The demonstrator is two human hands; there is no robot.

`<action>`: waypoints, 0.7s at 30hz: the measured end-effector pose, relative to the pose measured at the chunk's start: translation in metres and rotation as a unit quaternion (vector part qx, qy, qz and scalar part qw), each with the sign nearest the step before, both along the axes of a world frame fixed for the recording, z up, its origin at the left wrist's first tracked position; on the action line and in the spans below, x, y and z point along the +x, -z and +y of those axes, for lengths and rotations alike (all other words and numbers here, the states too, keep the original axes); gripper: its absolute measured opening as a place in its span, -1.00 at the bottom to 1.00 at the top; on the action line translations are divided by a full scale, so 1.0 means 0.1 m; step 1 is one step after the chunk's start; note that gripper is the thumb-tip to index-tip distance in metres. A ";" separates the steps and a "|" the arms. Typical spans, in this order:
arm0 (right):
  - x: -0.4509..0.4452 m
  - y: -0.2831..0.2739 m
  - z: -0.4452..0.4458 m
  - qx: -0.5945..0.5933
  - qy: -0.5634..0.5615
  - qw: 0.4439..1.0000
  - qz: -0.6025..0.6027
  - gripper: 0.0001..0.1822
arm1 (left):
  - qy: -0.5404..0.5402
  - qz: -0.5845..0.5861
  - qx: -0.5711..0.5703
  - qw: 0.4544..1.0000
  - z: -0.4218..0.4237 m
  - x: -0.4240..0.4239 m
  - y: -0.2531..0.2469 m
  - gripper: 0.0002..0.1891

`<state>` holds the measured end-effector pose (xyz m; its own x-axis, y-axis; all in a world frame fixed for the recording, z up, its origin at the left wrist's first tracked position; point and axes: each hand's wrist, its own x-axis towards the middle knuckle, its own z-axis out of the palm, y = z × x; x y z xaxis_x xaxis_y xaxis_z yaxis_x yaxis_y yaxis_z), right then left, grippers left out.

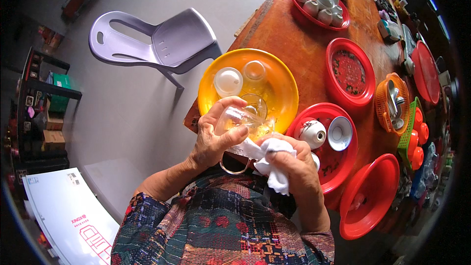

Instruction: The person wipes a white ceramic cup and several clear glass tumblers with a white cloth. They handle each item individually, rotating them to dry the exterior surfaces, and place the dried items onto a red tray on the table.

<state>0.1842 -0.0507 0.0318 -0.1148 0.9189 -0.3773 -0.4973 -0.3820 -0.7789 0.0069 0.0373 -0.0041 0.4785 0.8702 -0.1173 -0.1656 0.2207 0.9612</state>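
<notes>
My left hand grips a clear glass mug lying tilted on its side in front of my body. A looped clear handle hangs below it. With my right hand I pinch a white cloth against the mug's rim. Just beyond the hands is a yellow basin. In it stand a whitish translucent cup, a clear glass and another glass, partly hidden by the mug.
Right of my hands, a red tray bears a white teapot-like vessel and a bowl. Farther along the wooden table are a tray of cups, a red basin and an orange spoon basket. A plastic chair stands left.
</notes>
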 end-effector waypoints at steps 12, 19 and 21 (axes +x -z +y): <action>0.08 0.12 -0.09 0.183 -0.103 0.949 -0.234 -0.60 | 0.011 -0.050 -0.120 0.991 0.00 -0.01 -0.03 -0.40; -0.03 0.00 -0.12 -0.033 0.023 0.999 -0.013 -0.69 | -0.003 -0.025 0.038 0.999 -0.09 0.03 0.05 -0.42; -0.04 0.04 -0.11 -0.078 0.094 0.990 0.064 -0.67 | -0.012 -0.009 0.093 0.996 -0.09 0.03 0.09 -0.43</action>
<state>0.1798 -0.0618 0.0281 -0.0032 0.8604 -0.5096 -0.6619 -0.3838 -0.6438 0.0103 0.0283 -0.0128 0.4579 0.8873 0.0551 -0.1861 0.0351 0.9819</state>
